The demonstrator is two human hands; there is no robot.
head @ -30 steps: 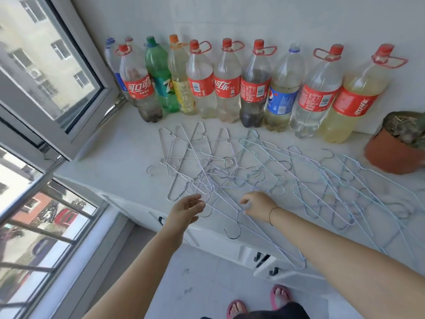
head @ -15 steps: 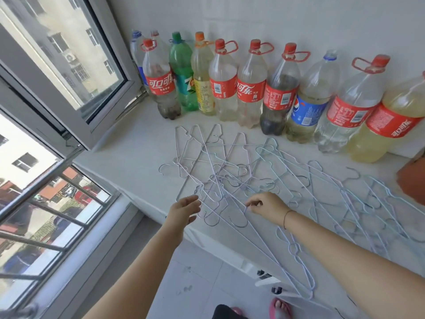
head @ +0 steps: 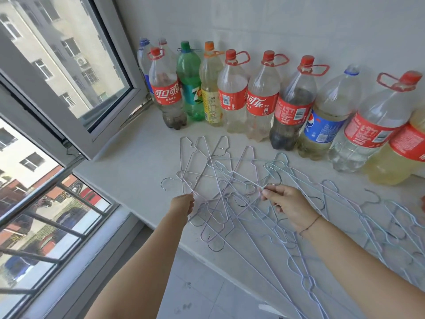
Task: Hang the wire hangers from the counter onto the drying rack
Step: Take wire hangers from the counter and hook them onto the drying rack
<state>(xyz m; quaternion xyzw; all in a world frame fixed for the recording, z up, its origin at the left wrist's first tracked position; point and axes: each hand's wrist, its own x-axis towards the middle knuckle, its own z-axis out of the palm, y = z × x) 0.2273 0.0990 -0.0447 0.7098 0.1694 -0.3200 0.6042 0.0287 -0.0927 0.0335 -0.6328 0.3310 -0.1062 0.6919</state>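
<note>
Left hand (head: 182, 204): fingers curled round a wire, frame centre | right hand (head: 288, 207): pinching another strand | tangled pale-blue and silver wire hangers (head: 230, 178): sprawled across white stone counter (head: 128, 162), centre to lower right

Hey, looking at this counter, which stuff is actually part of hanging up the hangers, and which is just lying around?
Job: tangled pale wire hangers on the white counter; left hand and right hand, each gripping a hanger wire; drying rack not in view.
Lying about: row of plastic soda bottles along the wall; open grey-framed window.
</note>
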